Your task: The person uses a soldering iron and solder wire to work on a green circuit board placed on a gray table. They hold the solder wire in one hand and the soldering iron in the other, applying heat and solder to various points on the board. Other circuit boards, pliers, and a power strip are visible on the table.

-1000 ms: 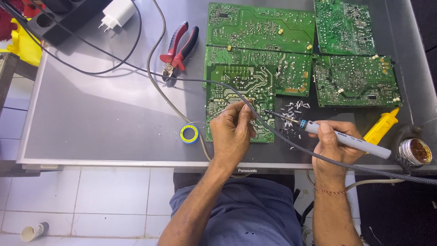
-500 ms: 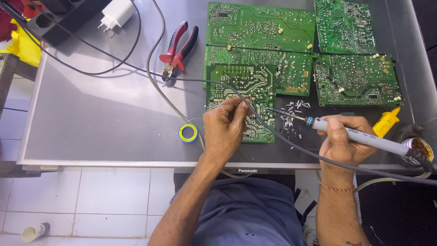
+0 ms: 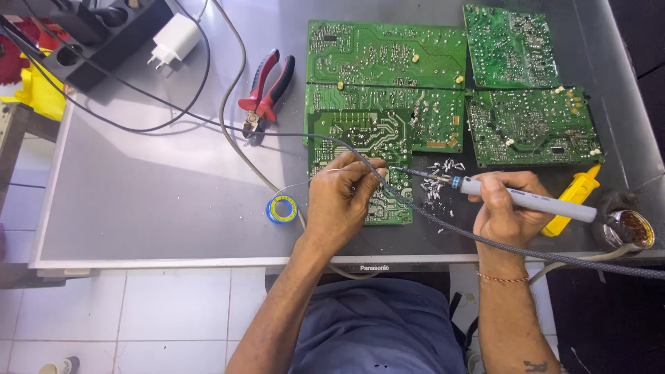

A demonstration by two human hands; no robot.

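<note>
Soldering iron [image 3: 516,197] sits in the right hand [image 3: 509,211], pencil grip around its grey barrel, long axis running from lower right of the frame up-left, tip aimed at the near circuit board [image 3: 360,163] at frame centre. Tip ends just right of the left hand's fingertips, at that board's right edge; contact with the board can't be confirmed. Left hand [image 3: 343,197] rests on the lower part of the same board, fingers pinched on a thin solder wire [image 3: 325,173] that trails left toward the small blue-and-yellow solder spool [image 3: 282,209] on the bench. So both hands are closed on something: right on the iron, left on the wire. Left hand is nearer the board, actually on it; right hand hovers just beside it, to the right. Braided iron cord [image 3: 554,253] leaves toward the right edge.

Silvery solder scraps [image 3: 440,176] are scattered between the hands. Yellow-handled tool [image 3: 575,197] and a round flux tin [image 3: 632,228] lie right of the right hand. More green boards [image 3: 526,125] fill the upper middle and upper right. Red-handled pliers [image 3: 267,90] lie upper centre-left, a black power strip [image 3: 104,41] with white charger [image 3: 173,40] at upper left.

Bench [image 3: 138,187] is a flat grey panel with a pale border. White floor tiles [image 3: 138,312] show below; the person sits at the near edge.
</note>
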